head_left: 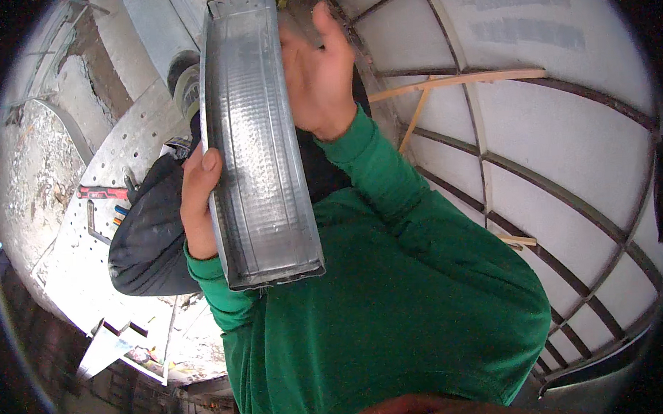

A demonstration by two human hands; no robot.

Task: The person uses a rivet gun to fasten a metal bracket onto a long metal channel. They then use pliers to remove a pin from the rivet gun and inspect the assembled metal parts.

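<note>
A galvanized sheet-metal channel (256, 144) with a dimpled face and raised side edges stands lengthwise in front of my chest. Its near end shows its open cross-section, and the far end runs to the top of the view. My left hand (199, 188) grips its left edge, thumb over the rim and the other fingers hidden behind. Beside the upper right edge is my right hand (321, 79), open, with the thumb stretched out and the palm showing. Those fingers are slightly blurred near the metal, and I cannot tell whether they touch it.
To the left is a pale worktable (118, 160) with rows of holes. On it lie a red-and-black tool (103, 192), a grey angled bar (94, 222) and blue-and-orange handles (119, 214). White wall panels (556, 148) in dark framing and wooden laths (458, 80) stand to the right.
</note>
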